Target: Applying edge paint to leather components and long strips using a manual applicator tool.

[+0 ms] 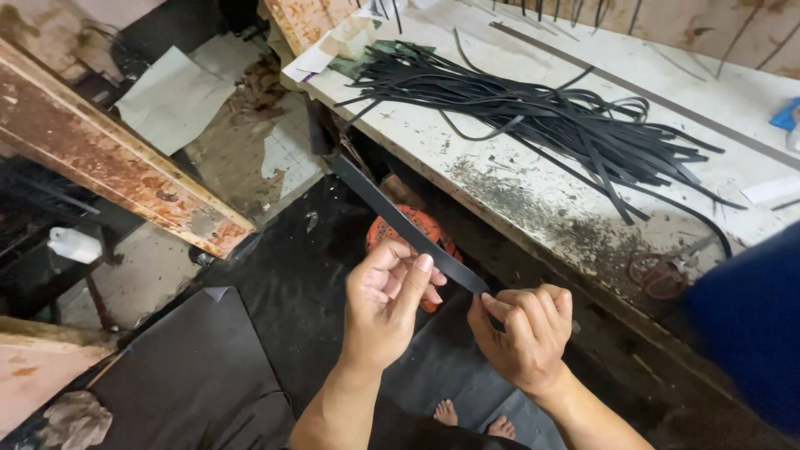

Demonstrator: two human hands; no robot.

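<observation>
A long black strip (392,212) runs diagonally from the workbench's edge down to my hands. My right hand (527,333) pinches its near end between thumb and fingers. My left hand (385,302) grips the same strip a little further up, thumb and forefinger closed on it. Both hands hover over the dark floor in front of the bench. On the white workbench (533,192) lies a pile of several similar black strips (542,117), fanned out toward the right.
An orange object (400,229) sits on the floor under the strip. Dark sheets (200,367) cover the floor at left. A rusty wooden beam (108,158) crosses the upper left. My bare toes (475,421) show at the bottom. Blue cloth (750,325) is at right.
</observation>
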